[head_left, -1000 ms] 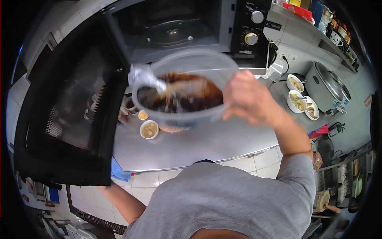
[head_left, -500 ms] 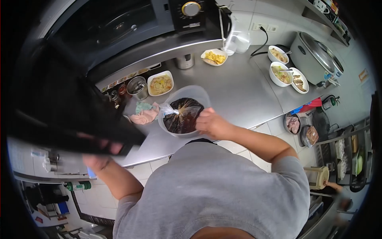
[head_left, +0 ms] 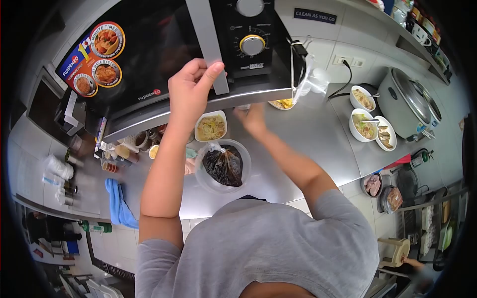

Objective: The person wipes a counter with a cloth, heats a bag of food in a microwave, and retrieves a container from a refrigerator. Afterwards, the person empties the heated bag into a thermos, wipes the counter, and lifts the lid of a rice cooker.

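My left hand (head_left: 190,90) is closed on the grey door handle (head_left: 204,32) of a black microwave (head_left: 164,54), whose door is closed. Below the microwave, my right hand (head_left: 254,120) reaches beside the shelf's front edge. Its fingers are blurred and partly hidden, close to a small pale object I cannot make out. Between my arms on the steel counter stands a clear plastic tub (head_left: 247,175), holding a knotted plastic bag (head_left: 223,166) with dark contents. A white square bowl of noodle-like food (head_left: 210,127) sits just behind the tub.
A dish of yellow food (head_left: 283,103) is partly under the shelf. Several bowls, including one with a spoon (head_left: 365,126), stand by a large rice cooker (head_left: 402,104) at right. A blue cloth (head_left: 119,203) hangs over the counter edge. Another person's hand (head_left: 411,261) shows at lower right.
The microwave door has swung from open to closed, with my left hand moving up and right along with it. My right hand has left the tub and moved back under the microwave. The view has shifted.
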A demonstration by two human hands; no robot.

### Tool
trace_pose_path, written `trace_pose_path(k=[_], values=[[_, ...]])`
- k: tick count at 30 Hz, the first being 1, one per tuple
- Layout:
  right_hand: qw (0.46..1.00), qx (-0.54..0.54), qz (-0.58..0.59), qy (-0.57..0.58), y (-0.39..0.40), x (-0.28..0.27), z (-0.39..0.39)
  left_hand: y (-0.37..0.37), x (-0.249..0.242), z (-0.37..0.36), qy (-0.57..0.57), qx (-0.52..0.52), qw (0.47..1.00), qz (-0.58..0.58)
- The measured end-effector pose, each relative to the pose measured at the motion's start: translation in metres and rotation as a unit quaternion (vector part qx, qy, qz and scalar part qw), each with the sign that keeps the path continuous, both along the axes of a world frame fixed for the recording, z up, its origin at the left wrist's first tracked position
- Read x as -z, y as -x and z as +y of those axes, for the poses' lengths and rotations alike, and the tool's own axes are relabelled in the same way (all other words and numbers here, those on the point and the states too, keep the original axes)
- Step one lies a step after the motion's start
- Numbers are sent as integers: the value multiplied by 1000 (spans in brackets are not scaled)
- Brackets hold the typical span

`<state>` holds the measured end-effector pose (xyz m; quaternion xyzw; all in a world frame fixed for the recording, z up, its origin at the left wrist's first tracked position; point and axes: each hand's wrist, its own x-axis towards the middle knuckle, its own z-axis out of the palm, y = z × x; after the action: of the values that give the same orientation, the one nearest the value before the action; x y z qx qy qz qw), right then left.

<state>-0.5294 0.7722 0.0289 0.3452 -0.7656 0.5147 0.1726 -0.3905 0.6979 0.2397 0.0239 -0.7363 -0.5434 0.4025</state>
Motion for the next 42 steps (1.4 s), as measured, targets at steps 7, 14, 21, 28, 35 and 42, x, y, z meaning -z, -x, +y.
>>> trace_pose_path(k=[7,14,21,28,35,42], values=[[994,-4,88,-65,104,82,-47,6,3,-8,57,-50,997,-26],[968,-17,-230,-101,-11,35,78,-48,90,22,264,-78,953,124],[992,7,-63,-114,-32,-34,123,8,216,94,114,-47,957,-261],[960,-117,7,-255,-22,-82,140,21,217,110,61,35,957,-282],[887,-12,-450,102,15,5,224,-35,224,45,52,-45,966,-251],[970,179,-150,-61,-34,128,207,-64,253,-32,222,-145,942,-206]])
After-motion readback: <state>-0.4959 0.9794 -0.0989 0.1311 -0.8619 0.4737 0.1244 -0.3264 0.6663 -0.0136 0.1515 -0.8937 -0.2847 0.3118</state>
